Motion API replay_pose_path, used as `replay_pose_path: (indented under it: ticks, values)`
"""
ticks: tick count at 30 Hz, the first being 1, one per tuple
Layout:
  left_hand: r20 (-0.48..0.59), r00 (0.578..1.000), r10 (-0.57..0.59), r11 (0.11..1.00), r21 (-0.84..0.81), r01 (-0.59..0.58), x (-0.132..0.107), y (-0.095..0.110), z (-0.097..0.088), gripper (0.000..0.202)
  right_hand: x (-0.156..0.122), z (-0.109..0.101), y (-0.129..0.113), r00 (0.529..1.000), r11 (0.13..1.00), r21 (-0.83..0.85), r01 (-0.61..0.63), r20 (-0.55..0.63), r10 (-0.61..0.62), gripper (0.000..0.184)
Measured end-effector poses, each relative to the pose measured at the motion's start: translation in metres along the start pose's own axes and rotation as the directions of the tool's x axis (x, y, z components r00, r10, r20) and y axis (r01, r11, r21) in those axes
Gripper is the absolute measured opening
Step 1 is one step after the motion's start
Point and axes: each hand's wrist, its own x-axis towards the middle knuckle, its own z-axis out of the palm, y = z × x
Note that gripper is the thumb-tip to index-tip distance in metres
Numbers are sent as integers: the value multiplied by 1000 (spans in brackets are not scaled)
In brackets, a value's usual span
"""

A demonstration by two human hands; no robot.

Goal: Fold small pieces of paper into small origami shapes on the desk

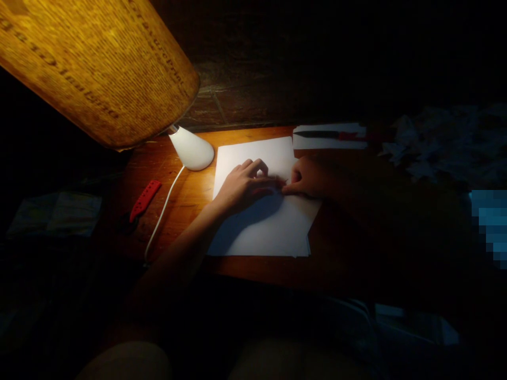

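Observation:
White paper sheets [253, 232] lie stacked and slightly fanned on the wooden table, lit by the lamp. My left hand [253, 182] reaches over them from the lower left, index finger and thumb curled, fingertips pressed together above the paper. Facing it, my right hand [307, 177] is closed, with thumb and finger pinched close to the left fingertips. Whatever lies between the two hands is small and dark in shadow, and I cannot make it out. The right forearm fades into darkness.
A lamp base [194, 150] with a large yellow shade [99, 68] and white cord [164, 208] stands at left. Near it lies a red-handled folding tool [145, 200]. A dark-bladed knife [320, 135] rests on white paper [301, 143] behind. Crumpled white pieces [435, 142] are piled at right.

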Motion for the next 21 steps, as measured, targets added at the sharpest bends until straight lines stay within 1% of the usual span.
replay_pose_path:
  ticks: [3,6,9,12,15,17,19,21]
  values:
    - [-11,997,70,997,16,-70,-1,0,0,24,2,-1,1,1000,1000,0,14,27,-14,33]
    - [-20,987,159,987,-7,-159,-2,2,0,25,5,-1,3,999,1000,-19,22,28,-22,31]
    - [-20,980,197,980,-19,-197,-2,3,1,22,6,0,3,1000,999,-28,21,19,-21,33]
    - [-24,986,164,983,-73,-166,-1,6,3,19,6,0,3,1000,1000,-15,12,23,-11,33]
    - [-21,998,55,978,-202,-58,0,9,4,18,6,-1,2,999,1000,-2,4,43,-4,31]
    - [8,1000,-2,961,-276,4,0,10,4,19,6,-3,2,997,1000,6,-2,73,2,34]
    - [36,999,-7,951,-307,18,0,11,2,20,5,-4,1,995,1000,13,-12,101,11,35]
    - [50,999,9,951,-310,6,0,11,1,21,6,-4,0,992,999,13,-32,122,30,34]
